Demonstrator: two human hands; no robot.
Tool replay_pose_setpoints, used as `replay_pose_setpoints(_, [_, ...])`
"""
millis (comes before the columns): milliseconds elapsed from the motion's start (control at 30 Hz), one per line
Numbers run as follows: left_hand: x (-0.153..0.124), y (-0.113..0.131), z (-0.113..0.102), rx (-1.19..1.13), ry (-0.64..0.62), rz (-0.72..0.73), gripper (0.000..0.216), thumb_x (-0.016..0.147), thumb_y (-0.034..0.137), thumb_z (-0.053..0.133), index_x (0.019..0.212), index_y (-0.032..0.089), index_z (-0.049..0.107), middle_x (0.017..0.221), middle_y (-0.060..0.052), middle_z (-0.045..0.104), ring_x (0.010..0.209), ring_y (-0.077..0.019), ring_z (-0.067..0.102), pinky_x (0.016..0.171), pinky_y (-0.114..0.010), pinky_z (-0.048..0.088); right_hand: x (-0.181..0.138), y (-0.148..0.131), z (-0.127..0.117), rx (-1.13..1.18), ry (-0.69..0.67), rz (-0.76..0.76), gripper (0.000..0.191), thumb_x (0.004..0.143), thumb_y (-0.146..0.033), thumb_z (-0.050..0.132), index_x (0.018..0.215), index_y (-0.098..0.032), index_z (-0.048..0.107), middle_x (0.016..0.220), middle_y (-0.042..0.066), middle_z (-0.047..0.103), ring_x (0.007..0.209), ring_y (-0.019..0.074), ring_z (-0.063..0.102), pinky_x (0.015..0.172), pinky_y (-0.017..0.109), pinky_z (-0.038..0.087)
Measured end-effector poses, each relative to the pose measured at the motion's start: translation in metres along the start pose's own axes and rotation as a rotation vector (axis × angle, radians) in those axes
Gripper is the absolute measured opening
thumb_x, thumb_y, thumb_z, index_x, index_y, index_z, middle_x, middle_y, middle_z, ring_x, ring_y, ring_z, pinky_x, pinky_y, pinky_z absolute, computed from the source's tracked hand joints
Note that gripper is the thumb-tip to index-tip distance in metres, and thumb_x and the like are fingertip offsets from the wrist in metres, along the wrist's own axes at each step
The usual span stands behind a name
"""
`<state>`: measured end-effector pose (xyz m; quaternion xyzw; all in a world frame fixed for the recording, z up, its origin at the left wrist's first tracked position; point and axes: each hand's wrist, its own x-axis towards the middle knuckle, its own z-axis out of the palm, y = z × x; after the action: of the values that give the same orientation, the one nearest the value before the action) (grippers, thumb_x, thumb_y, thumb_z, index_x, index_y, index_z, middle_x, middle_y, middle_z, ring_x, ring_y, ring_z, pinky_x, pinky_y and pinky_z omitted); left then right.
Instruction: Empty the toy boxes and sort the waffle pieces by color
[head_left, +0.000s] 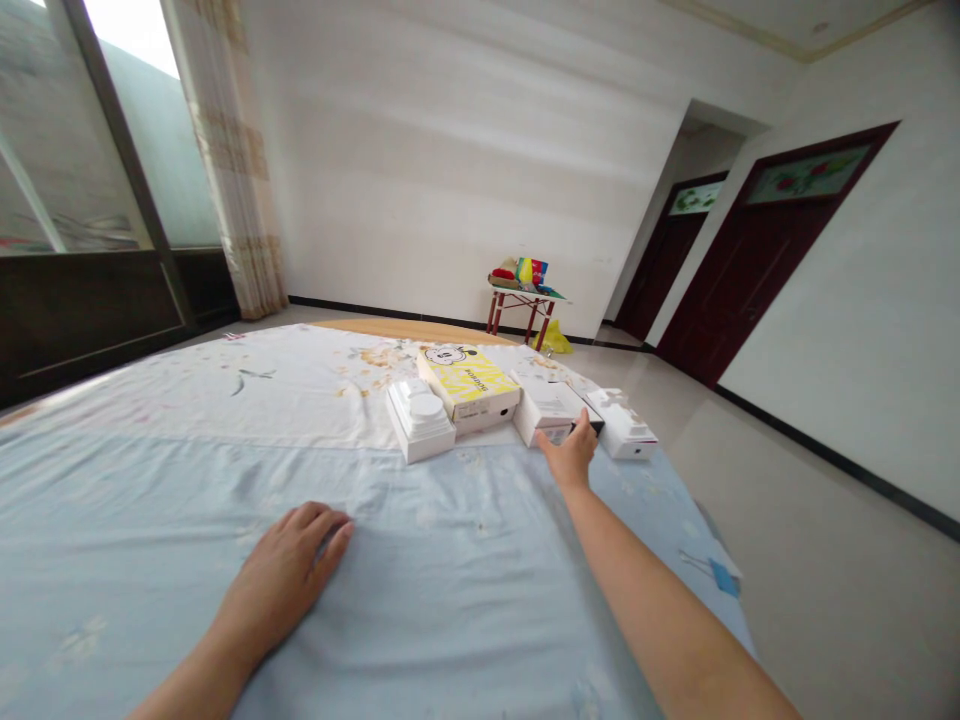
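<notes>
My left hand rests palm down on the light blue cloth, its fingers slightly curled and holding nothing. Farther forward, my right hand grips the front of a white box, thumb at its left and a finger at its right. A black edge shows beside that finger; the other fingertips are hidden. Left of this box lies a yellow and white box with a cartoon mouse print. White stacked pieces sit on another white box. At the right stands a white box with white pieces on top.
A flowered white cloth covers the far part of the round table, whose wooden edge shows. A blue clip is at the right edge. Beyond stand a small table with colourful items and a yellow bag.
</notes>
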<state>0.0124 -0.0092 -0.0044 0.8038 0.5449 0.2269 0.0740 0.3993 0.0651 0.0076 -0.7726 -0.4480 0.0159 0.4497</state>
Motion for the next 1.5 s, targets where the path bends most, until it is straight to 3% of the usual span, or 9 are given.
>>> replay_pose_setpoints(100, [0.001, -0.001, 0.000, -0.017, 0.010, 0.005, 0.034, 0.084, 0.047, 0.040, 0.095, 0.026, 0.065, 0.099, -0.005, 0.063, 0.094, -0.0213, 0.058, 0.089, -0.035, 0.042, -0.013, -0.025, 0.010, 0.369, -0.183, -0.051, 0.071, 0.077, -0.036, 0.053, 0.137, -0.016, 0.020, 0.127, 0.015, 0.046, 0.113, 0.0250, 0.048, 0.094, 0.041, 0.041])
replay_pose_setpoints(167, [0.001, 0.000, 0.000, -0.034, 0.020, 0.011, 0.034, 0.084, 0.047, 0.040, 0.094, 0.027, 0.065, 0.099, -0.005, 0.063, 0.093, -0.0212, 0.058, 0.088, -0.035, 0.042, -0.018, -0.046, 0.028, 0.650, -0.389, 0.172, 0.061, 0.073, -0.033, 0.059, 0.128, -0.018, 0.035, 0.112, 0.011, 0.057, 0.096, 0.0216, 0.058, 0.082, 0.038, 0.049])
replay_pose_setpoints(233, [0.000, 0.001, -0.001, -0.050, 0.026, 0.015, 0.034, 0.084, 0.047, 0.039, 0.094, 0.027, 0.065, 0.098, -0.005, 0.063, 0.092, -0.0211, 0.058, 0.088, -0.036, 0.042, -0.015, -0.065, 0.049, 0.846, -0.461, 0.407, 0.043, 0.073, -0.031, 0.062, 0.111, -0.017, 0.049, 0.095, 0.008, 0.063, 0.082, 0.0195, 0.062, 0.069, 0.034, 0.054])
replay_pose_setpoints(367, [-0.001, 0.004, -0.003, -0.048, 0.023, 0.010, 0.036, 0.086, 0.045, 0.036, 0.095, 0.025, 0.065, 0.097, -0.005, 0.062, 0.091, -0.0201, 0.057, 0.087, -0.036, 0.042, 0.003, -0.085, 0.078, 0.949, -0.411, 0.562, 0.016, 0.081, -0.033, 0.056, 0.085, -0.018, 0.053, 0.067, 0.001, 0.059, 0.059, 0.0115, 0.059, 0.051, 0.022, 0.051])
replay_pose_setpoints(500, [-0.002, 0.004, -0.002, -0.035, 0.018, 0.012, 0.037, 0.088, 0.043, 0.033, 0.095, 0.024, 0.065, 0.096, -0.005, 0.061, 0.091, -0.0191, 0.056, 0.087, -0.036, 0.042, 0.014, -0.083, 0.085, 1.021, -0.353, 0.680, 0.019, 0.084, -0.031, 0.055, 0.072, -0.019, 0.047, 0.051, -0.006, 0.049, 0.042, 0.0058, 0.048, 0.040, 0.015, 0.043])
replay_pose_setpoints(633, [-0.002, 0.002, -0.001, -0.039, 0.020, 0.014, 0.037, 0.088, 0.043, 0.034, 0.094, 0.025, 0.065, 0.095, -0.005, 0.061, 0.090, -0.0191, 0.056, 0.086, -0.035, 0.042, 0.006, -0.075, 0.083, 1.095, -0.346, 0.712, 0.021, 0.084, -0.027, 0.057, 0.068, -0.019, 0.046, 0.046, -0.008, 0.047, 0.038, 0.0046, 0.046, 0.039, 0.014, 0.042])
replay_pose_setpoints(967, [-0.002, 0.001, -0.001, -0.040, 0.019, 0.031, 0.039, 0.087, 0.044, 0.034, 0.095, 0.023, 0.065, 0.095, -0.006, 0.061, 0.091, -0.0196, 0.057, 0.087, -0.036, 0.041, -0.028, -0.071, 0.067, 1.092, -0.246, 0.670, 0.019, 0.080, -0.028, 0.060, 0.069, -0.018, 0.049, 0.047, -0.007, 0.050, 0.040, 0.0047, 0.048, 0.039, 0.013, 0.042])
replay_pose_setpoints(1300, [-0.003, 0.002, -0.003, -0.029, 0.012, 0.039, 0.040, 0.088, 0.043, 0.032, 0.095, 0.022, 0.065, 0.097, -0.006, 0.061, 0.092, -0.0198, 0.056, 0.088, -0.036, 0.041, 0.009, -0.085, 0.084, 0.852, -0.196, 0.600, 0.020, 0.078, -0.028, 0.060, 0.063, -0.018, 0.051, 0.045, -0.003, 0.052, 0.040, 0.0093, 0.052, 0.034, 0.016, 0.042])
replay_pose_setpoints(1500, [-0.003, 0.003, -0.004, -0.074, 0.006, 0.031, 0.039, 0.088, 0.043, 0.032, 0.094, 0.022, 0.065, 0.095, -0.007, 0.060, 0.091, -0.0195, 0.056, 0.087, -0.036, 0.041, 0.015, -0.078, 0.094, 0.747, -0.255, 0.579, 0.030, 0.078, -0.044, 0.057, 0.067, -0.016, 0.057, 0.051, 0.001, 0.057, 0.041, 0.0111, 0.055, 0.034, 0.020, 0.045])
